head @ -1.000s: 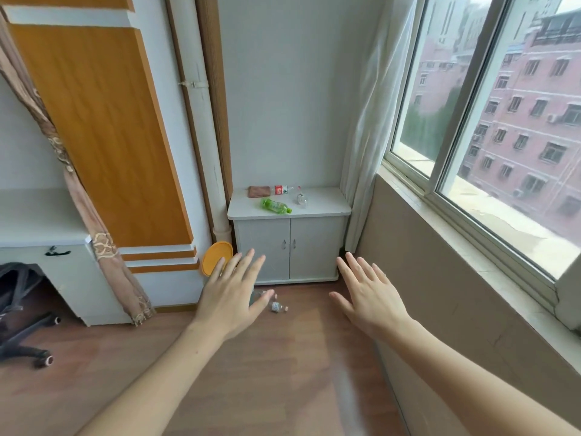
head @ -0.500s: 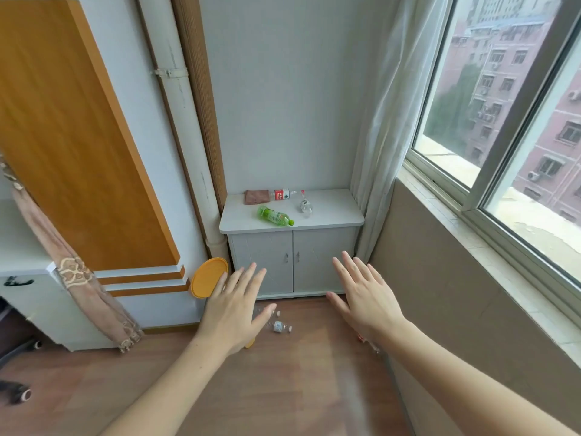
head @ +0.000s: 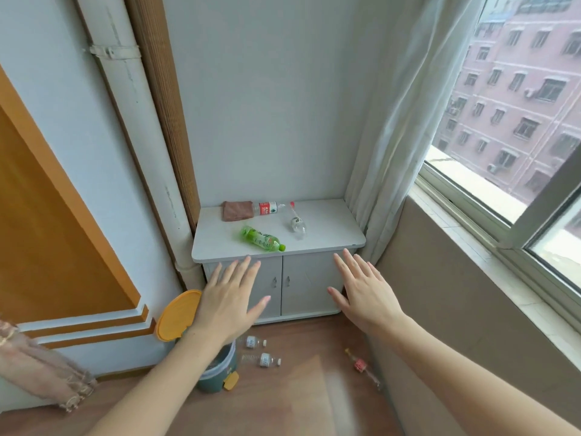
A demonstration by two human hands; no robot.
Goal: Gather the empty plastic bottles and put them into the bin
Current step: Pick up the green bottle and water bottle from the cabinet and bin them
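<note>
Three bottles lie on a low white cabinet (head: 330, 228): a green bottle (head: 261, 239) near its front edge, a clear one with a red label (head: 268, 208) at the back, and a small clear bottle (head: 297, 224) to the right. On the floor lie two small clear bottles (head: 254, 342) (head: 263, 360) and a bottle with a red label (head: 361, 366) by the right wall. A dark green bin (head: 217, 369) with an open orange lid (head: 176, 316) stands left of the cabinet, partly behind my left arm. My left hand (head: 231, 298) and my right hand (head: 366, 292) are spread open in front of the cabinet doors, holding nothing.
A brown cloth (head: 235, 210) lies at the cabinet's back left. A white pipe (head: 132, 99) runs down the corner. A sheer curtain (head: 393, 127) hangs at the right of the cabinet, beside a window sill (head: 490, 247). A patterned drape (head: 41, 369) hangs at lower left.
The view has moved closer to the cabinet and tilted down. The bin and the red-labelled floor bottle have come into view. Both hands stay spread open.
</note>
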